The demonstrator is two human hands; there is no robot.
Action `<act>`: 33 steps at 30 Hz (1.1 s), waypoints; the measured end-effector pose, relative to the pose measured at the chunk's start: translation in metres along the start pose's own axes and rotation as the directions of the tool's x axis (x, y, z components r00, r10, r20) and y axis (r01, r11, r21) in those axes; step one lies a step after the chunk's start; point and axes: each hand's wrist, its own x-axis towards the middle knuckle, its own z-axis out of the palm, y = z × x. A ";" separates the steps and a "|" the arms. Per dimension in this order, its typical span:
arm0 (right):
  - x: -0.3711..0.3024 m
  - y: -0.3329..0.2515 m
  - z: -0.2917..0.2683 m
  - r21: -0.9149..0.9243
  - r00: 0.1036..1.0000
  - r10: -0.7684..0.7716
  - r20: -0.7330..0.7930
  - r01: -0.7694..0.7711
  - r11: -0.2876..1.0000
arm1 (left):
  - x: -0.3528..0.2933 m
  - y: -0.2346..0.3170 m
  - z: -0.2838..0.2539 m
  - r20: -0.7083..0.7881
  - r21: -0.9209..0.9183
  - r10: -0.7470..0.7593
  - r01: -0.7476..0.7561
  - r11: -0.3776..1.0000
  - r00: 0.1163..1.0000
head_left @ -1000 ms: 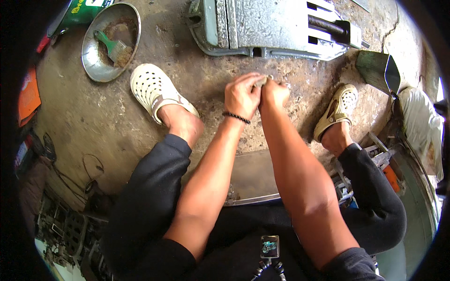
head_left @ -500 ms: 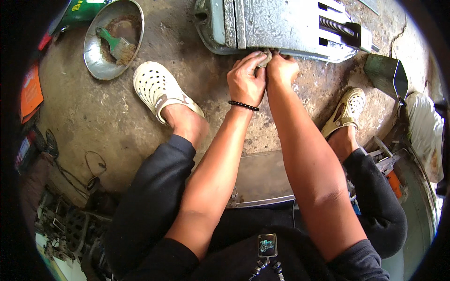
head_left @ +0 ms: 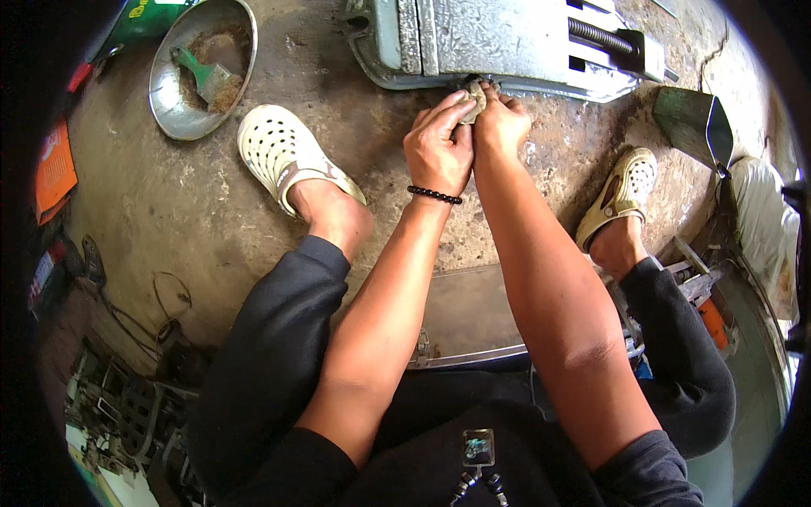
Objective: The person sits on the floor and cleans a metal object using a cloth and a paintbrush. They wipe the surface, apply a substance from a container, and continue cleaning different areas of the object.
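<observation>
A large grey machine vise [head_left: 498, 38] with a threaded screw [head_left: 604, 35] lies on the concrete floor at the top of the view. Just at its near edge my two hands meet, side by side. My left hand [head_left: 439, 148], with a black bead bracelet at the wrist, pinches a crumpled beige-grey rag [head_left: 474, 106] between thumb and fingers. Closed around the rag's other side is my right hand [head_left: 502, 127], its fingertips partly hidden by the rag and the vise edge. Some dark, smeared cloth or grime shows at the rag's far end.
To the left stands a metal bowl [head_left: 160, 101] with a green-handled brush [head_left: 203, 78] in it, beside a green container [head_left: 139, 21]. A dark metal scoop-like box [head_left: 693, 127] sits right of the vise. My clogs flank the hands. A white sack [head_left: 764, 220] lies far right.
Both hands have drawn slightly back toward me and left, away from the vise's edge. More of the rag shows between them. The vise sits a little higher in the picture.
</observation>
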 end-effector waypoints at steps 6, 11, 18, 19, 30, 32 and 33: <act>-0.002 -0.016 0.004 -0.154 0.998 -0.059 -0.029 0.053 0.987 | 0.011 -0.002 0.001 0.008 -0.097 -0.024 0.025 0.995 1.000; -0.009 -0.030 0.011 -0.228 0.995 -0.022 -0.102 -0.002 0.974 | 0.013 -0.005 -0.002 0.038 -0.098 -0.070 0.073 0.993 0.997; -0.019 -0.055 0.012 -0.530 0.993 -0.063 -0.102 -0.001 0.848 | 0.012 -0.009 -0.001 0.005 -0.153 -0.117 0.117 0.981 0.993; -0.020 -0.057 0.011 -0.532 0.993 -0.062 -0.101 -0.001 0.847 | 0.012 -0.010 -0.001 -0.004 -0.151 -0.115 0.113 0.982 0.993; -0.020 -0.057 0.010 -0.592 0.983 -0.185 -0.016 0.139 0.794 | 0.001 -0.006 0.000 -0.058 -0.114 -0.145 0.138 0.984 0.988; -0.017 -0.056 0.008 -0.641 0.979 -0.202 0.033 0.176 0.747 | -0.001 -0.004 0.000 -0.066 -0.121 -0.162 0.154 0.981 0.985; -0.015 -0.056 0.008 -0.668 0.976 -0.208 0.060 0.194 0.718 | -0.002 -0.003 0.000 -0.069 -0.115 -0.175 0.166 0.979 0.982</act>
